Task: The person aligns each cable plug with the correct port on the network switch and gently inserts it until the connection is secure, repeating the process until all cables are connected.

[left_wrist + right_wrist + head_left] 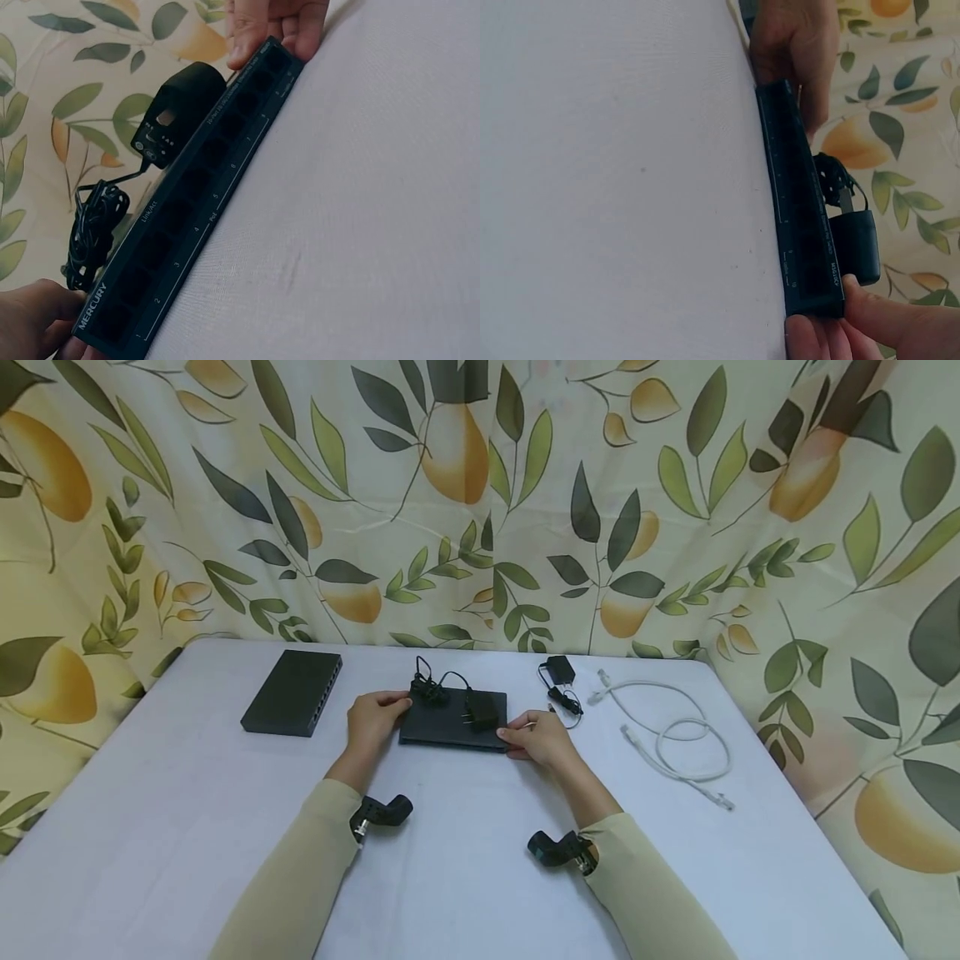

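Note:
A black network switch (450,739) lies in front of me, with its row of ports facing me and MERCURY printed at one end in the left wrist view. On top of it rest a black power adapter (482,709) and its bundled cord (429,690). My left hand (371,725) grips the switch's left end. At the right end, my right hand (542,739) pinches the near corner, thumb (853,289) on top and fingers (826,339) beneath in the right wrist view.
Another black box with ports (288,693) lies to the left on the white table (465,860). Right of the hands are a smaller power adapter (560,670) with its cord and a coiled white network cable (678,737). A patterned curtain (555,543) hangs behind the table.

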